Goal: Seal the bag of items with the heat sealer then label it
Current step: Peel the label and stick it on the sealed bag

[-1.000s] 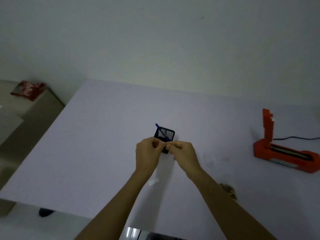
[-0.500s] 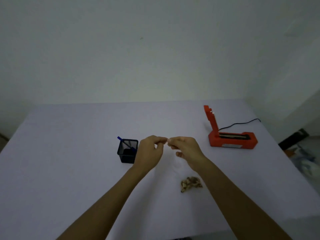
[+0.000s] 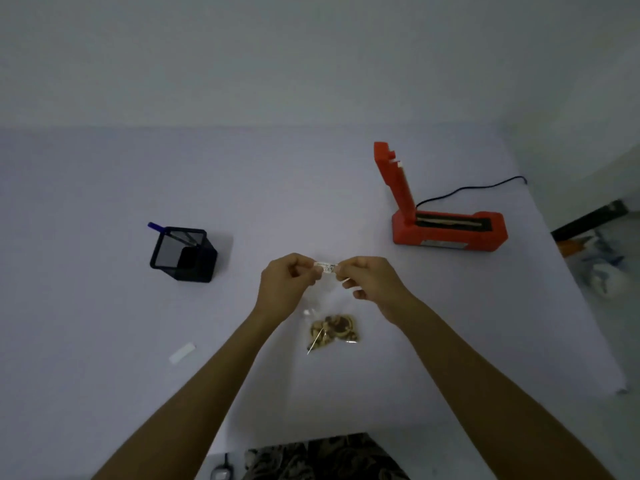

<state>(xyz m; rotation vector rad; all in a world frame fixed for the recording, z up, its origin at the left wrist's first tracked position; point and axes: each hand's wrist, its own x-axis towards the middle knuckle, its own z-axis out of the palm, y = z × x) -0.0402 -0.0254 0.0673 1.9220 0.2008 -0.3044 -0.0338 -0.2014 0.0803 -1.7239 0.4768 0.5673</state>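
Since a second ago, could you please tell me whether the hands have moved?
Yes. The left hand and right hand, pinching the label, have shifted right, from directly before the holder toward the sealer.

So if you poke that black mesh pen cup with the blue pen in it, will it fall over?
Probably not easily. The black mesh pen cup looks square with a flat base, so it would likely slide on the white table. It seems light, holding only the blue pen, so a high poke might tip it.
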